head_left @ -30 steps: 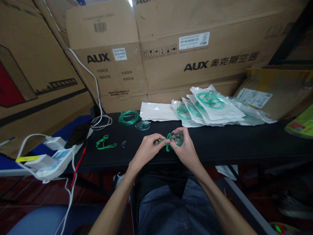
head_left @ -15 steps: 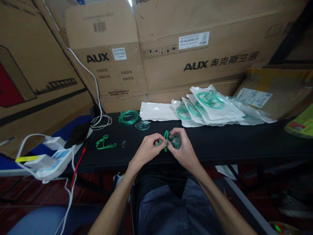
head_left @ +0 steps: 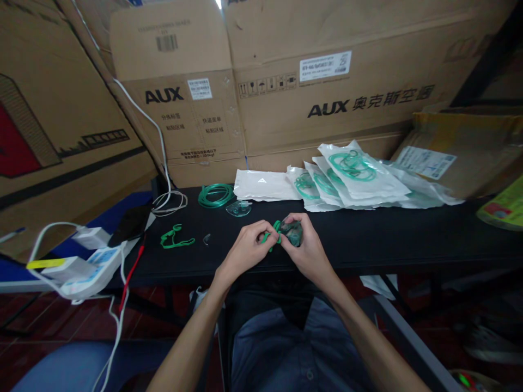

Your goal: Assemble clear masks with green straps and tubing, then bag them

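Observation:
Close over the front of the black table, my left hand (head_left: 254, 243) pinches a green elastic strap (head_left: 277, 225), part of which loops up between both hands. My right hand (head_left: 303, 246) is wrapped round a clear greenish oxygen mask (head_left: 292, 233), its thumb and finger meeting the strap at the mask's left side. Fingers hide where strap and mask touch. Behind my hands lies another clear mask (head_left: 239, 208), beside a coil of green tubing (head_left: 215, 195). To the left rest a second green strap (head_left: 176, 238) and a small clear piece (head_left: 206, 239).
White packets with green tubing (head_left: 355, 173) overlap at the back right, next to flat white packets (head_left: 261, 186). A power strip (head_left: 87, 275) with white cables and a dark phone (head_left: 129, 226) sit at the left. Cardboard boxes (head_left: 278, 125) wall the back.
The upright loop of green strap between my hands has tilted and drawn in closer to the mask. Both hands stay in nearly the same place.

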`<action>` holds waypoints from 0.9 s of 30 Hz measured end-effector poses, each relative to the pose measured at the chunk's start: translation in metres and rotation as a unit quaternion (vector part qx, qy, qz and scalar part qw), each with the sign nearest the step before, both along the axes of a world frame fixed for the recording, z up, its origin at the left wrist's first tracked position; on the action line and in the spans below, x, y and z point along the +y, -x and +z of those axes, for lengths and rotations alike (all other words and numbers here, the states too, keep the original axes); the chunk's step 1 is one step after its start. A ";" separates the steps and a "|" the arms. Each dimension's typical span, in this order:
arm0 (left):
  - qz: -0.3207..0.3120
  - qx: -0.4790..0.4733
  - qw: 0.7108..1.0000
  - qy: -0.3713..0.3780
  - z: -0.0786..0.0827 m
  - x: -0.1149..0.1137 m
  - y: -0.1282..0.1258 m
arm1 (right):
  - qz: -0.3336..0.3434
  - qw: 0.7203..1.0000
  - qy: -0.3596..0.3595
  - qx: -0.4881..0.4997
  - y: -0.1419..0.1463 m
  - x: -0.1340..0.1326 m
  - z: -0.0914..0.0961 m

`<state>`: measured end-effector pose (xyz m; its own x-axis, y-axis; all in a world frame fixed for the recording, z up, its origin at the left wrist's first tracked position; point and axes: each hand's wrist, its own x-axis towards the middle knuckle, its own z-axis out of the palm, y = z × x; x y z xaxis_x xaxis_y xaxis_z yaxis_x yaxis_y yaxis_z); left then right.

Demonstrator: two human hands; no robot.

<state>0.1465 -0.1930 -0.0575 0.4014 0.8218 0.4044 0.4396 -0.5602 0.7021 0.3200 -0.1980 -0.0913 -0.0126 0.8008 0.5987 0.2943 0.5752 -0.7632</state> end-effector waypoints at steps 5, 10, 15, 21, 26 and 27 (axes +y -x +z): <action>0.008 -0.006 1.000 0.011 0.000 0.000 0.001 | 0.009 1.000 -0.005 0.011 -0.001 0.001 -0.001; -0.004 -0.003 1.000 0.020 -0.004 0.002 0.002 | 0.024 1.000 -0.018 0.007 -0.001 -0.001 -0.001; -0.019 0.007 1.000 0.010 -0.007 0.003 0.002 | 0.021 0.999 -0.030 -0.002 0.000 -0.002 0.001; -0.031 -0.021 0.999 -0.017 0.000 -0.002 0.003 | -0.015 1.000 -0.017 -0.011 0.002 -0.002 0.001; -0.078 -0.050 0.995 -0.022 0.000 -0.008 0.006 | -0.093 0.996 0.011 -0.003 0.000 0.001 0.000; -0.085 -0.060 0.994 -0.024 -0.002 -0.009 0.006 | -0.113 0.993 0.016 0.001 -0.001 0.002 0.000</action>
